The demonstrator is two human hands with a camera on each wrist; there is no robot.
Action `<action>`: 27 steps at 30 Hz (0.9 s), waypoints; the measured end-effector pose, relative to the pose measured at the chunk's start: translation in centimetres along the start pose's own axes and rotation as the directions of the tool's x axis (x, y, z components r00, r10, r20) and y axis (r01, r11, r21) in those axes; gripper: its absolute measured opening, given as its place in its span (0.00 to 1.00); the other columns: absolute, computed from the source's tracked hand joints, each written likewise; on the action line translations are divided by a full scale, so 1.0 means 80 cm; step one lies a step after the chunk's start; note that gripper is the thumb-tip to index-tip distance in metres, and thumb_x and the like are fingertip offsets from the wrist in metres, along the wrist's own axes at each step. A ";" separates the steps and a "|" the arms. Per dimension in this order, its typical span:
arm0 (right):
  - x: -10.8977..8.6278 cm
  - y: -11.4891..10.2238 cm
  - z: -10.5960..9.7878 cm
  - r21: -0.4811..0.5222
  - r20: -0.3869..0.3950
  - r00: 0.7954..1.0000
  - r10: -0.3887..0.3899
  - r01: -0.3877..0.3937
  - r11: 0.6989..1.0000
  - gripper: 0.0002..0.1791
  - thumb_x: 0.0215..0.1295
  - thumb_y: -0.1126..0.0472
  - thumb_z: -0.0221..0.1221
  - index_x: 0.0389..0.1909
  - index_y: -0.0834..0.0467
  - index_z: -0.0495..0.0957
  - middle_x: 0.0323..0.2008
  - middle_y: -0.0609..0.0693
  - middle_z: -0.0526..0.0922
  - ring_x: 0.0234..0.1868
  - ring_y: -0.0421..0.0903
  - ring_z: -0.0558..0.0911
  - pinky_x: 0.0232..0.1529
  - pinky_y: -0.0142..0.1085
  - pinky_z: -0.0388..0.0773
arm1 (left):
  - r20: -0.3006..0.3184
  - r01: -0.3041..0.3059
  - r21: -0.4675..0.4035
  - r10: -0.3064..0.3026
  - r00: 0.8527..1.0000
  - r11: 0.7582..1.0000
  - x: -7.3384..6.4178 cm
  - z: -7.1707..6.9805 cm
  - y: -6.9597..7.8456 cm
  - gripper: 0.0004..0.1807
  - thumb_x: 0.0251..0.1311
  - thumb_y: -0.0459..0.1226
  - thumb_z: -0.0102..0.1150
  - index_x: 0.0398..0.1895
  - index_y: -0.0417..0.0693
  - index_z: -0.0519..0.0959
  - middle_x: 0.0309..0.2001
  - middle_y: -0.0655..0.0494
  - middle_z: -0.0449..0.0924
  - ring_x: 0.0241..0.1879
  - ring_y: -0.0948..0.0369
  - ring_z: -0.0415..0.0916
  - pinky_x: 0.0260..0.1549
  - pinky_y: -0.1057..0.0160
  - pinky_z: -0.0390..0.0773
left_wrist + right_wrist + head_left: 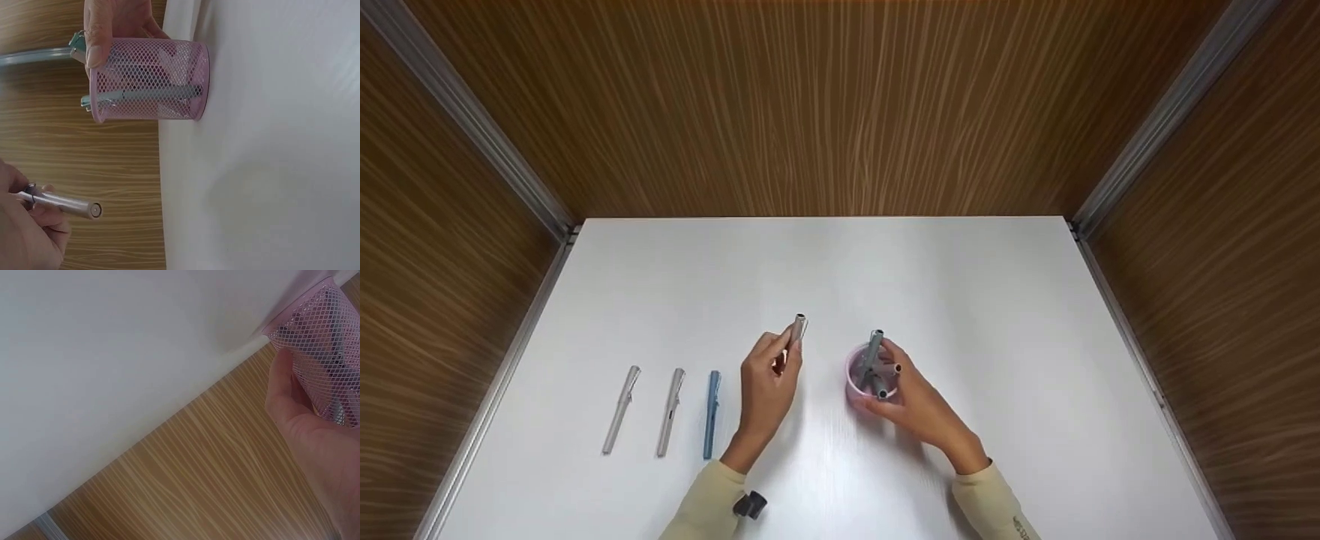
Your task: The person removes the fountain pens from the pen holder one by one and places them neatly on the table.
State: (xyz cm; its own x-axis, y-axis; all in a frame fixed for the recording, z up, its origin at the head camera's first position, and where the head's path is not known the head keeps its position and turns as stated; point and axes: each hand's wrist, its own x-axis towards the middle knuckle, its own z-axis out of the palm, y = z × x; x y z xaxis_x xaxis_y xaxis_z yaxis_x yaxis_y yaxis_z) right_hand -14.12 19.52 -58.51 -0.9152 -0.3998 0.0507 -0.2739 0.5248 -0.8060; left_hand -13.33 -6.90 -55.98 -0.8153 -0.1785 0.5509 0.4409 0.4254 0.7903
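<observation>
My left hand (769,386) pinches a light grey pen (70,204) between thumb and fingers, held above the table to the left of a pink mesh pen cup (152,79). My right hand (922,405) grips that cup from its right side, thumb and fingers around the wall. Inside the cup lean several pens (874,349), their capped ends sticking out over the rim. In the right wrist view the mesh wall (318,332) shows the pens through it, and part of the cup is cut off by the frame edge.
On the white table (997,300), left of my left hand, lie a blue pen (711,416), a grey pen (670,412) and another grey pen (620,410), roughly side by side. Wood-grain panels (825,112) enclose the back and both sides.
</observation>
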 end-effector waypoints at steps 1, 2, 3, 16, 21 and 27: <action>-0.001 0.000 -0.001 0.005 -0.003 1.000 0.004 -0.004 1.000 0.59 0.66 0.42 0.76 0.88 0.53 0.51 0.74 0.57 0.74 0.70 0.56 0.77 0.69 0.58 0.73 | -0.004 0.005 0.011 -0.005 1.000 1.000 0.000 -0.002 0.000 0.14 0.74 0.27 0.65 0.59 0.34 0.88 0.33 0.57 0.78 0.28 0.60 0.70 0.25 0.72 0.69; -0.001 0.000 -0.002 0.008 -0.005 1.000 0.007 -0.007 1.000 0.59 0.66 0.42 0.77 0.88 0.52 0.51 0.74 0.57 0.74 0.70 0.56 0.78 0.69 0.58 0.73 | -0.007 0.013 0.024 -0.013 1.000 1.000 0.000 -0.004 -0.001 0.13 0.74 0.27 0.66 0.58 0.34 0.88 0.33 0.57 0.77 0.28 0.59 0.70 0.24 0.72 0.69; -0.001 0.001 -0.002 0.012 -0.007 1.000 0.009 -0.009 1.000 0.59 0.66 0.43 0.77 0.88 0.52 0.51 0.74 0.57 0.74 0.69 0.56 0.78 0.69 0.58 0.73 | -0.009 0.024 0.033 -0.024 1.000 0.999 0.000 -0.005 -0.001 0.13 0.73 0.27 0.67 0.58 0.34 0.88 0.33 0.57 0.77 0.28 0.58 0.70 0.24 0.72 0.69; -0.002 0.001 -0.002 0.033 -0.008 1.000 0.006 -0.006 0.999 0.59 0.67 0.43 0.77 0.88 0.53 0.50 0.73 0.57 0.74 0.69 0.56 0.78 0.69 0.57 0.73 | -0.008 0.198 0.241 -0.202 0.979 0.950 -0.009 -0.021 -0.016 0.07 0.66 0.27 0.71 0.45 0.36 0.90 0.28 0.57 0.82 0.26 0.62 0.72 0.25 0.65 0.69; 0.000 -0.001 0.000 0.044 -0.002 1.000 -0.004 0.004 0.999 0.59 0.67 0.41 0.76 0.88 0.52 0.50 0.73 0.56 0.74 0.69 0.55 0.78 0.68 0.57 0.73 | 0.014 0.214 0.349 -0.234 0.972 0.912 -0.016 -0.029 -0.024 0.06 0.63 0.28 0.72 0.42 0.37 0.90 0.25 0.58 0.80 0.23 0.62 0.70 0.24 0.61 0.69; -0.001 -0.001 0.001 0.031 -0.009 1.000 -0.012 0.012 0.999 0.59 0.67 0.41 0.76 0.88 0.52 0.50 0.72 0.55 0.74 0.69 0.54 0.78 0.68 0.57 0.74 | 0.050 0.247 0.406 -0.291 0.955 0.880 -0.024 -0.036 -0.036 0.05 0.62 0.27 0.72 0.40 0.33 0.89 0.24 0.55 0.78 0.24 0.58 0.73 0.25 0.58 0.71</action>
State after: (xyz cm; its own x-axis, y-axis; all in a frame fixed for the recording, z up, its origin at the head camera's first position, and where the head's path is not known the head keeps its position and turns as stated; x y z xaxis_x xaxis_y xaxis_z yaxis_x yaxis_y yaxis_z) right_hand -14.00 19.45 -58.54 -0.9144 -0.3995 0.0651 -0.2753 0.4961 -0.8235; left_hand -11.91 -10.32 -58.53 -0.9258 -0.2504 0.2831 0.0342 0.6906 0.7224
